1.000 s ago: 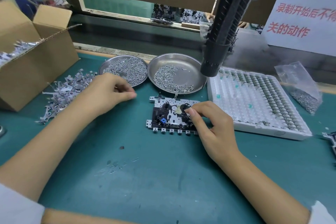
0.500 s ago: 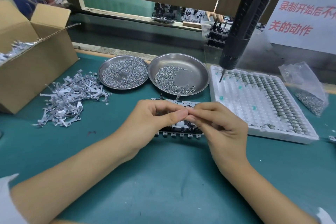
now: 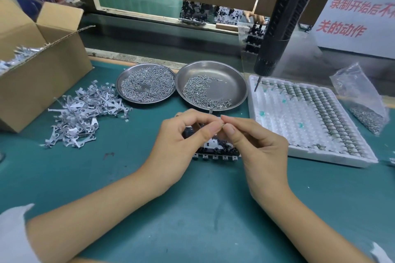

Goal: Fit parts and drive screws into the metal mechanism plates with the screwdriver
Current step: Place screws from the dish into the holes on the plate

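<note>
Your left hand [image 3: 181, 134] and right hand [image 3: 254, 145] meet fingertip to fingertip above the mechanism plate [image 3: 213, 147], which lies on the green surface [image 3: 192, 209] largely hidden beneath them; both grips pinch one tiny screw [image 3: 223, 124]. Turn it tip-down in the right grip before lowering it to its hole, and steady the plate with the left. The screwdriver [image 3: 275, 34] hangs unattended over the white parts tray [image 3: 333, 156], while the screw dishes [image 3: 239, 83] and loose brackets [image 3: 85, 113] stand clear.
</note>
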Motion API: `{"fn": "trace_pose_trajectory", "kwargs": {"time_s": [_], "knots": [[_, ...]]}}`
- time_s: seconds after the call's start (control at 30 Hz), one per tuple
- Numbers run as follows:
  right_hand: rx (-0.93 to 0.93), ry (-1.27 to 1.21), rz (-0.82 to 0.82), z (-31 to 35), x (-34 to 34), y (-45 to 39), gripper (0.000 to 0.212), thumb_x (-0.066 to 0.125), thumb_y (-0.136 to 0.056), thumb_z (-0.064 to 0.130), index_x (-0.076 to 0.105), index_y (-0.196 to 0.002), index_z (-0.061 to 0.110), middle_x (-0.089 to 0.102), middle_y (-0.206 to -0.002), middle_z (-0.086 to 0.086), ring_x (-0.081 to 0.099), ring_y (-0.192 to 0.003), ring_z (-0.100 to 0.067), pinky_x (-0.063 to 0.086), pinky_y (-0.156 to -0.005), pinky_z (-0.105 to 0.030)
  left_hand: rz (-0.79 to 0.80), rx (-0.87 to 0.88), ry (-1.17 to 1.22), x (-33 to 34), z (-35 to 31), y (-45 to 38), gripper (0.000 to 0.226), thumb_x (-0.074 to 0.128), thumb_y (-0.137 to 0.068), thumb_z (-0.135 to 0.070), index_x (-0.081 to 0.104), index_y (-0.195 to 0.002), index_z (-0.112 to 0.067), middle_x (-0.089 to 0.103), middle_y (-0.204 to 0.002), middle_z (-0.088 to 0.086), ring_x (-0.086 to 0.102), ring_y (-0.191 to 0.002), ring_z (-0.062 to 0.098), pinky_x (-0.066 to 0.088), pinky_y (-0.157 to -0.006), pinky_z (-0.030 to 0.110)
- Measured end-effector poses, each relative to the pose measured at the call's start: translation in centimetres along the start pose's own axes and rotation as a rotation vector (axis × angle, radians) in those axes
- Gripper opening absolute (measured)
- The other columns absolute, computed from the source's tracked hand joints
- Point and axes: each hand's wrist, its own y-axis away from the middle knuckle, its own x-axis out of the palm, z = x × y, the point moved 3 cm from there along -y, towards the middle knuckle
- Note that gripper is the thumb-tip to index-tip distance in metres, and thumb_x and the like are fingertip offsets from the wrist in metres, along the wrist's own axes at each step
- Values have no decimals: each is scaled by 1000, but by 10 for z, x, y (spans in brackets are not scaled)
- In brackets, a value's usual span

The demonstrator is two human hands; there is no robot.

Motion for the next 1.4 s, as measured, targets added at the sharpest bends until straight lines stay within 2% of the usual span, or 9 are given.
{"fn": "trace_pose_trajectory", "kwargs": {"time_s": [0.33, 0.47, 0.57, 0.67, 0.9, 1.07, 1.13, 1.23, 1.4], "knots": [[-352, 417, -31, 4, 3, 4, 10, 58, -88, 15, 66, -93, 19, 65, -86, 4, 63, -78, -18, 53, -69, -36, 73, -28, 24, 2, 2, -3, 13, 62, -77, -30, 70, -79, -21, 70, -73, -12, 54, -65, -3, 42, -65, 9], [-297, 400, -70, 3, 3, 4, 15, 59, -91, 20, 62, -88, 34, 63, -83, 4, 62, -75, -18, 52, -68, -35, 30, -5, -54, -3, 4, -7, 10, 63, -78, -30, 70, -80, -23, 70, -79, -11, 57, -74, 2, 44, -71, 11], [-210, 345, -114, 2, -2, 3, 14, 57, -90, 18, 61, -87, 32, 64, -78, 0, 63, -72, -10, 50, -69, -22, -135, 98, -271, -31, 5, -21, 9, 64, -87, -20, 65, -83, -28, 66, -77, -17, 57, -77, -3, 43, -80, 14], [-134, 299, -115, 1, -5, 1, 11, 60, -87, 22, 63, -84, 32, 65, -76, 7, 64, -72, -8, 49, -69, -17, -327, 162, -706, -71, 11, -41, 5, 61, -92, -24, 64, -88, -26, 63, -83, -17, 59, -84, 15, 36, -93, 40], [-73, 307, -97, 1, -6, 0, 9, 64, -87, 27, 66, -81, 32, 67, -76, 10, 63, -72, -8, 50, -70, -20, -375, -34, -1234, -118, 37, -60, 19, 56, -95, -32, 73, -100, -25, 68, -107, 8, 47, -100, 32, 15, -73, 35], [0, 252, -103, 3, -6, -1, 12, 61, -81, 30, 69, -81, 21, 68, -73, 7, 62, -70, -4, 48, -68, -15, -388, 238, -1023, -88, 12, -47, 25, 55, -95, -32, 73, -107, -19, 68, -108, 4, 55, -98, 28, 26, -86, 37], [47, 189, -79, 4, -4, -2, 16, 63, -80, 28, 70, -81, 15, 69, -72, 4, 62, -68, -4, 49, -67, -14, -220, 419, -774, -52, -3, -29, 29, 60, -90, -33, 71, -107, -13, 68, -98, -1, 60, -87, 18, 42, -89, 45], [106, 103, -4, 5, -1, -3, 14, 64, -78, 26, 72, -80, 14, 71, -73, 0, 64, -70, -8, 51, -66, -18, -29, 531, -620, -7, -5, -3, 31, 69, -83, -31, 70, -105, -10, 69, -97, -1, 62, -86, 13, 48, -86, 34], [175, 43, 67, 4, 0, -3, 12, 67, -75, 25, 76, -76, 18, 70, -70, -1, 61, -67, -12, 52, -67, -21, -137, 602, -483, -6, 2, 2, 12, 73, -81, -12, 73, -90, -4, 71, -86, 4, 66, -77, 18, 49, -73, 37]]}}
